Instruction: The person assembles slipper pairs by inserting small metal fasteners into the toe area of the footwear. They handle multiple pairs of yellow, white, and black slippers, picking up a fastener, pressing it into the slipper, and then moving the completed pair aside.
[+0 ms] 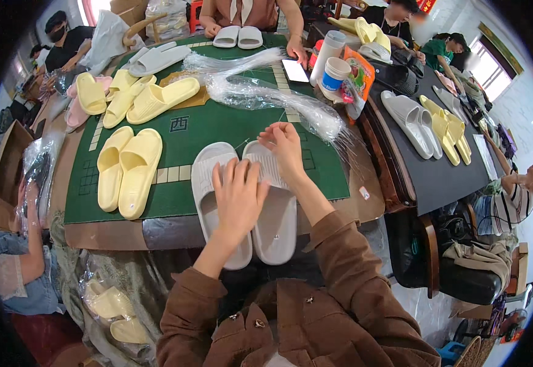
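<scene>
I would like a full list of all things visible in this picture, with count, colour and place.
grey slippers: two, pale grey, table's near edge, under both hands
yellow slippers: two, pale yellow, left of the grey pair
slipper pile: several, yellow, pink and grey, far left
plastic bags: clear, across the table's middle
table mat: one, green
cups: two, white, far right corner
black table: one, right, with grey and yellow slippers
left hand: flat on the grey slippers
right hand: at their far end

Pair of slippers (245,202) lay side by side at the table's (217,131) near edge, overhanging it. A second pair (123,171) lay to their left. Plastic bags (266,92) lay behind, toward the far right corner, beside two cups (330,64).
</scene>
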